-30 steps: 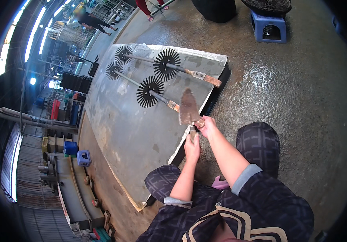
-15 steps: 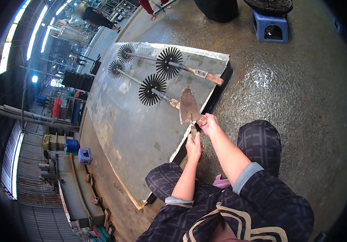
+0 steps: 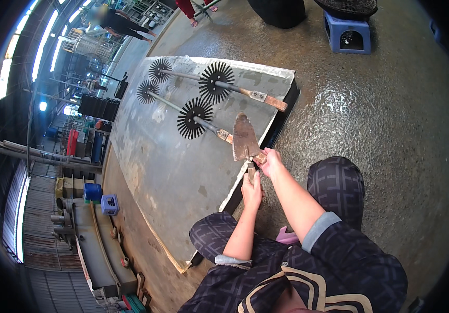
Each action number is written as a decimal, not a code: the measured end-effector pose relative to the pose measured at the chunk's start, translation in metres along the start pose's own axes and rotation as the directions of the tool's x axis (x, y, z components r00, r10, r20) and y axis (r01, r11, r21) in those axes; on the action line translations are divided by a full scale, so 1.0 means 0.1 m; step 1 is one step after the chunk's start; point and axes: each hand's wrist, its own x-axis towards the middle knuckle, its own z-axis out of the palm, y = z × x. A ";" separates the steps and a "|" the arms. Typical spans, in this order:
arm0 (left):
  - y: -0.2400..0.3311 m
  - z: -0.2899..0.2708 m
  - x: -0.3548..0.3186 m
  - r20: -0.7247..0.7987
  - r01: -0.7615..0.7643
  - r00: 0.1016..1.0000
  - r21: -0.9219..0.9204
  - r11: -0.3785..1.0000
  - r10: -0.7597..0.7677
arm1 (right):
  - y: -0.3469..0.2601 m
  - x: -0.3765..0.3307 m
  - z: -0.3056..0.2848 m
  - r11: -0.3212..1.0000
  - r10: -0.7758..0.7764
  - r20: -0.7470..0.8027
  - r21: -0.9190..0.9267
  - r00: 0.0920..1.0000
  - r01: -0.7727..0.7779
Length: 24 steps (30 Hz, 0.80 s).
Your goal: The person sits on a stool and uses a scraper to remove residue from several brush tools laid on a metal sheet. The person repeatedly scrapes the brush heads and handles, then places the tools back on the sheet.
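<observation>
My left hand (image 3: 252,191) is closed round the handle of a trowel (image 3: 245,136) with a worn, brownish pointed blade aimed away from me. Beside it, my right hand (image 3: 271,162) grips the brown handle end of a metal rod tool (image 3: 209,126) carrying two black slotted discs. The trowel blade crosses in front of that handle and hides its middle; whether they touch I cannot tell. A second rod tool (image 3: 240,90) of the same kind lies farther off, its brown handle toward the right edge of the grey slab (image 3: 167,172).
Wet concrete floor (image 3: 339,125) lies to the right, with a blue stool (image 3: 348,35) and a dark tub (image 3: 278,11) beyond. Something pink (image 3: 286,236) sits by my legs. At left are a blue drum (image 3: 93,191) and a blue stool (image 3: 110,204). People (image 3: 122,22) stand far back.
Both hands keep their grips, with the trowel almost unmoved. The whole view has shifted slightly, and the two people at the back have changed position a little.
</observation>
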 end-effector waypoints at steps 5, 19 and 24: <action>-0.01 -0.01 0.03 -0.034 0.036 0.999 -0.025 0.999 -0.037 | 0.01 0.03 0.00 1.000 0.012 0.004 -0.016 1.000 -0.012; -0.02 -0.02 0.04 -0.009 0.013 1.000 0.007 1.000 -0.013 | -0.03 -0.03 0.02 1.000 0.016 0.000 0.015 1.000 -0.016; 0.05 -0.03 0.07 -0.057 0.042 0.997 -0.027 0.999 -0.043 | -0.02 -0.05 0.02 1.000 0.021 0.014 0.010 1.000 -0.021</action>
